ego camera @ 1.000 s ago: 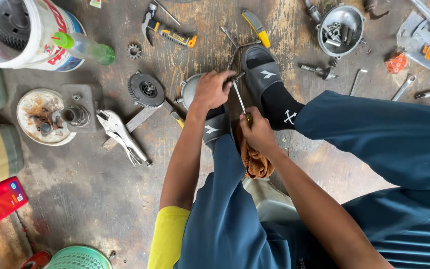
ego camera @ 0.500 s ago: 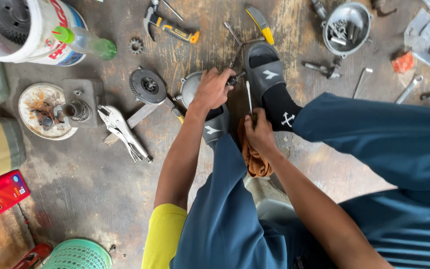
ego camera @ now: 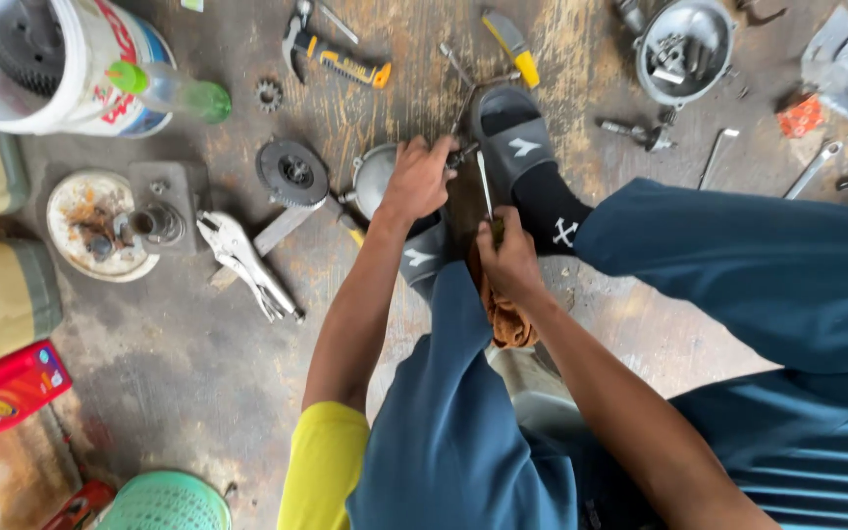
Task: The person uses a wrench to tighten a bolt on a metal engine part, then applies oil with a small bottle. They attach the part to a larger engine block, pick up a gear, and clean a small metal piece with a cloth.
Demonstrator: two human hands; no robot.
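My left hand grips a round grey metal part lying on the floor between my two feet in black slides. My right hand is closed on the handle of a screwdriver whose shaft points up toward that part. An orange-brown rag hangs under my right hand. My blue trouser legs fill the lower right of the head view.
Around lie locking pliers, a black toothed disc, a yellow-handled hammer, a yellow utility knife, a grey metal cover with parts, a white bucket, a green bottle and a rusty dish.
My view has shifted slightly. Both hands stay at the metal part, the right hand and screwdriver moving a little.
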